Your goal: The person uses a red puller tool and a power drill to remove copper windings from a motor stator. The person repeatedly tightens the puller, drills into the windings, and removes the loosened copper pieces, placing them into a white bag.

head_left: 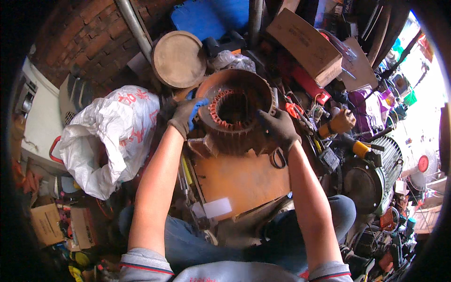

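A rusty, finned motor housing (pixel 230 142) sits open end up on an orange-brown board (pixel 242 181) before me. Inside its round wall a ring of reddish stator windings (pixel 215 111) shows around a dark bore. My left hand (pixel 184 114), in a dark glove with blue on it, holds the housing's left rim. On the opposite side my right hand (pixel 280 127), gloved too, grips the right rim, fingers partly hidden. A black loop (pixel 278 159) hangs below that hand. A white label or paper (pixel 217 207) lies on the board's near left corner.
A white woven sack (pixel 110 136) stands at left. Behind the housing are a round wooden disc (pixel 179 59) and a blue panel (pixel 211 19). Cardboard boxes (pixel 305 44), a brush (pixel 339 123) and a green electric motor (pixel 376 174) crowd the right.
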### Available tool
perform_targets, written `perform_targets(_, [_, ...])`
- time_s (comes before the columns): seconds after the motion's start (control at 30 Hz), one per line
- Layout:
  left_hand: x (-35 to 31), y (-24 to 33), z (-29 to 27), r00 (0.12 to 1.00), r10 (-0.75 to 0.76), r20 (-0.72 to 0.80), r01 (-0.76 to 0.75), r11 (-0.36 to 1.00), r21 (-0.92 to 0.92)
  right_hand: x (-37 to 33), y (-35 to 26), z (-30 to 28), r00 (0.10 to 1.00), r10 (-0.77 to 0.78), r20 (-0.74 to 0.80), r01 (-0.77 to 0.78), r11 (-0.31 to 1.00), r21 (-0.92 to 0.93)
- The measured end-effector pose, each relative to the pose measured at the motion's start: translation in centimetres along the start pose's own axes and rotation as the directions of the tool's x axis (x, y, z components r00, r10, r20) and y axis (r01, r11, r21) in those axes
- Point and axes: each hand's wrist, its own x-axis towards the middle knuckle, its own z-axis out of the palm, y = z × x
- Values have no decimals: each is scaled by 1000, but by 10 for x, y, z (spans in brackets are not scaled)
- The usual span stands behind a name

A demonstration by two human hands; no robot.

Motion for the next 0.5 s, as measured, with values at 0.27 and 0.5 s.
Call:
perform_targets(0.27, [26, 0, 1, 993, 61, -100, -11, 895, 445, 6, 5, -9, 998, -16, -60, 12, 997, -70])
perform_targets(0.5, [28, 10, 3, 983, 160, -94, -53, 725, 687, 4, -3, 5, 935, -287, -206, 122, 808, -576])
